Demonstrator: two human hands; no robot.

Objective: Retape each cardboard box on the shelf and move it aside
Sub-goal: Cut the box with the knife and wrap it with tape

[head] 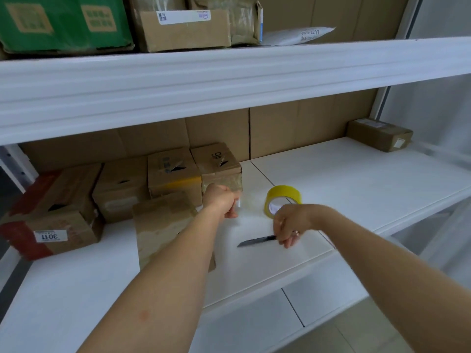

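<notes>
Tape is the weak link here: the left hand (224, 203) has its fingers curled around what looks like a clear strip of tape (238, 203) at the lower front corner of the rightmost box (219, 166) in the back row, and a loose end like that could fold onto itself or catch on the shelf (356, 179) before it is pressed down. The right hand (289, 226) pinches the handle of a dark-bladed knife (256, 241) whose tip points left, toward the left forearm, with the blade low over the shelf; any quick cut toward the tape risks nicking that arm or scoring the cardboard. Just behind the right hand stands the yellow tape roll (283, 199), on edge and free to roll off toward the shelf's front lip if bumped. A front box (163, 225) sits beside the left forearm and partly under it, close enough that a sweep of the elbow could shove it. To the left, further boxes crowd together, among them one with red tape (51, 220); several show torn flaps, so they probably await taping. One small box (379, 135) lies well apart at the far right. Blur hides whether the strip is attached to the box.
</notes>
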